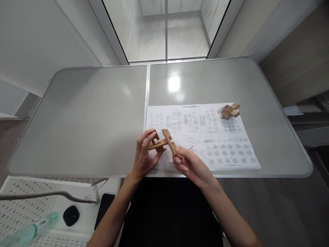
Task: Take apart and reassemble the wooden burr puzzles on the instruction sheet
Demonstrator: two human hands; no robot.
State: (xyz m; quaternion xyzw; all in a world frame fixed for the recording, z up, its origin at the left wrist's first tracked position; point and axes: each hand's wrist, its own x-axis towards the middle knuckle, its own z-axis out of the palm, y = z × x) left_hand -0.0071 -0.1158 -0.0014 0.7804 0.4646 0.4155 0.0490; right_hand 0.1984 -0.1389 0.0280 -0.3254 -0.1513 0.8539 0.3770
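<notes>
Grey tabletop (102,113), glare up top, and from my remote end: L hand (145,152) pinching the wooden bars (158,144), R hand (191,164) gripping the notched bar (169,141) by its near end, above the printed sheet (167,109). Its long axis: far-left to near-right, approx. crossways to L's longest. I'd keep L steady, R light, notch squared; can't tell contact.

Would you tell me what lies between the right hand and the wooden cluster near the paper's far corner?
The head view shows the printed paper, with small diagrams, between the right hand and the wooden cluster.
</notes>
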